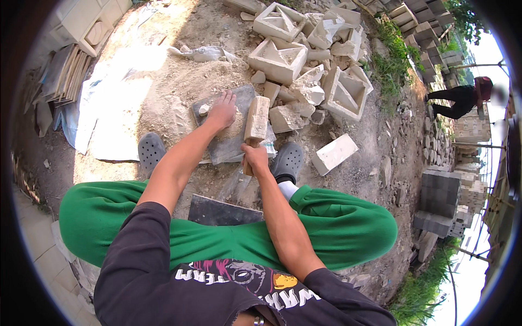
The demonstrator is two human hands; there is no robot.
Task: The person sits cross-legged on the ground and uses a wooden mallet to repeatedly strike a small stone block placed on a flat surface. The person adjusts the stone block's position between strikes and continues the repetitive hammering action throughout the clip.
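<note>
My right hand is wrapped round the handle of a wooden mallet, whose pale, dusty block head points away from me. Flat on the ground between my feet lies a dark slab, strewn with sandy crumbs. Over that slab my left hand is stretched out with its fingers extended and holds nothing. A small whitish lump rests on the slab just left of this hand. Part of the slab is hidden under my left hand and the mallet.
Broken pale moulded blocks are heaped beyond the mallet. One whitish rectangular block lies right of my right shoe. Closer to me is a black board. A white sheet covers ground at left. Another person stands far right.
</note>
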